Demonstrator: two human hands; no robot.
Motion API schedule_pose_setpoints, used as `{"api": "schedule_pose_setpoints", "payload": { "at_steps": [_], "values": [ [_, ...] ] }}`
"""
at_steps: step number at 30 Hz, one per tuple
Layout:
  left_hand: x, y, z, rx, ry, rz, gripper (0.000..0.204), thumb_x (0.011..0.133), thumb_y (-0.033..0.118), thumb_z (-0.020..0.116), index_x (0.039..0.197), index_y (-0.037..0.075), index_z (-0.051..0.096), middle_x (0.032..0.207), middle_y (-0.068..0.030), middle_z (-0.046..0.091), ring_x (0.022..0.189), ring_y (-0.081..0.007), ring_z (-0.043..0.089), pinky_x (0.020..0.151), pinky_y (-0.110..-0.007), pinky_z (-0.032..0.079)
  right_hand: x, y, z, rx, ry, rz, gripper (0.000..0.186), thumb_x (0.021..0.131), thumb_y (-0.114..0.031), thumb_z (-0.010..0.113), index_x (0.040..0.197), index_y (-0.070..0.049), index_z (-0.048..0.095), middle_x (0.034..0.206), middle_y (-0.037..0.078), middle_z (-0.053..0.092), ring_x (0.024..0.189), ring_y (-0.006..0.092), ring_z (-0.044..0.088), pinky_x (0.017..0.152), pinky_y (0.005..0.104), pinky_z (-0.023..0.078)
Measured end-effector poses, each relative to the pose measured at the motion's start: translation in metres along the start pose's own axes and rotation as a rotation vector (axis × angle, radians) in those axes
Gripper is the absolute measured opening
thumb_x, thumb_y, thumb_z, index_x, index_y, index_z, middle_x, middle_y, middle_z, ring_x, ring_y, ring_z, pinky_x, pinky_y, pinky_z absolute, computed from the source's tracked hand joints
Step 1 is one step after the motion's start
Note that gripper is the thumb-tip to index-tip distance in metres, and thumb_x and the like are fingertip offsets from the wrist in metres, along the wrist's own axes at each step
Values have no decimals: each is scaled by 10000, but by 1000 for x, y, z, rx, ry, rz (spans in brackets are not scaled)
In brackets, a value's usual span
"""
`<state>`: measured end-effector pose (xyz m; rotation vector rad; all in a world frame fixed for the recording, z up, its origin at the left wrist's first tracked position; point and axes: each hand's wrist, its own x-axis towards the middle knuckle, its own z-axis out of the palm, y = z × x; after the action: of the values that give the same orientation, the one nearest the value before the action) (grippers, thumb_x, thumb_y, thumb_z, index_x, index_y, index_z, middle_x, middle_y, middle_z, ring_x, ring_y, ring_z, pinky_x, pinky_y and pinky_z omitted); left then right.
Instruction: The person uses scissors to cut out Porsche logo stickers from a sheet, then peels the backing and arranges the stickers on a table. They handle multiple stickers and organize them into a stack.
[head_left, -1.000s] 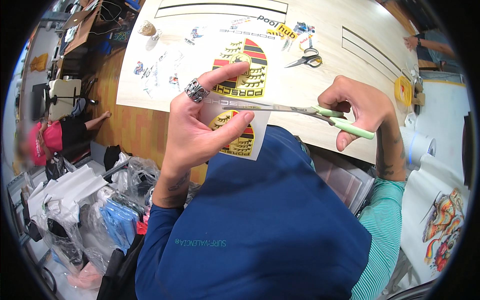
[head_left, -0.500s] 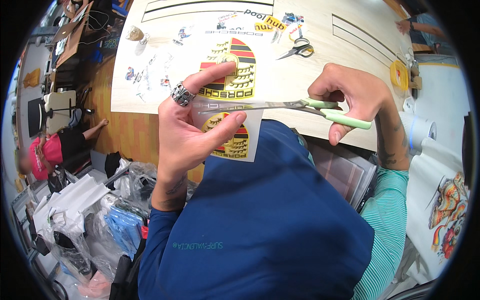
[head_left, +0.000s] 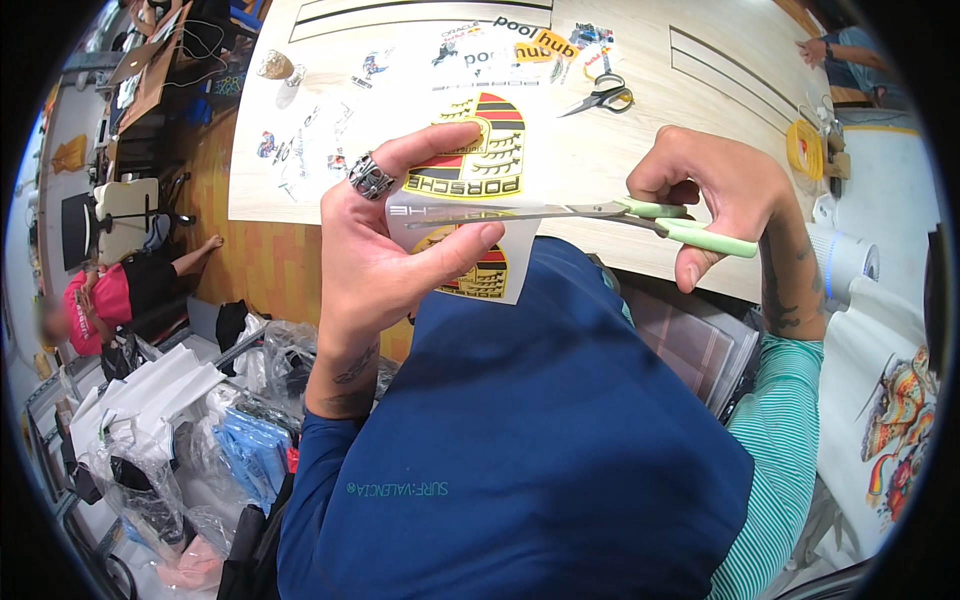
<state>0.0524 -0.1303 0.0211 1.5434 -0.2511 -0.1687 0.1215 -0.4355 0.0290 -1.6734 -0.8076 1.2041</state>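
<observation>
My left hand, wearing a chunky silver ring, holds a printed sheet over the near table edge. Its index finger lies across the upper yellow, red and black crest, and its thumb crosses the lower crest. My right hand grips scissors with light green handles. Their long blades, only slightly apart, reach across the sheet between the crests, with the tips beside my left palm. Fingers behind the sheet are hidden.
Farther back on the pale table lie black-handled scissors and several small printed cutouts. A small jar stands at the far left. Bagged clothing is piled lower left. At the right are yellow tape rolls and a white printed roll.
The sheet's lower part has tilted up, so its bottom edge sits higher and the lower crest looks shorter. The upper crest has dropped slightly. Both hands have shifted a little to the right.
</observation>
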Motion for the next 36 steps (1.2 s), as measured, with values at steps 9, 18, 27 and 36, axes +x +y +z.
{"api": "schedule_pose_setpoints", "payload": {
  "at_steps": [9,18,27,36],
  "values": [
    [0,0,3,-1,5,3,574,758,-35,794,1295,-58,593,1128,-164,705,1030,-174,679,914,-307,556,-3,-5,0,-99,25,-18,589,701,-456,903,621,-28,505,524,1,473,491,89,429,465,285,300],
    [-1,-6,1,-13,-13,79,638,741,-37,788,1332,-83,550,1189,-185,676,1089,-186,658,958,-319,534,-2,-5,5,-53,76,46,763,591,-657,895,593,-62,417,503,-25,376,452,85,327,429,271,237],
    [-7,-6,9,-106,32,97,726,714,-63,805,1372,-88,500,1279,-180,628,1159,-199,625,998,-334,521,-4,-12,2,-117,35,38,620,683,-480,903,596,-31,485,514,4,429,495,100,403,472,300,293],
    [-11,-2,9,19,27,115,699,764,-24,795,1392,-75,494,1293,-168,599,1181,-200,591,1011,-328,494,-13,9,4,-148,46,3,635,634,-536,923,809,-33,578,675,21,530,594,118,487,533,293,398]
  ]
}}
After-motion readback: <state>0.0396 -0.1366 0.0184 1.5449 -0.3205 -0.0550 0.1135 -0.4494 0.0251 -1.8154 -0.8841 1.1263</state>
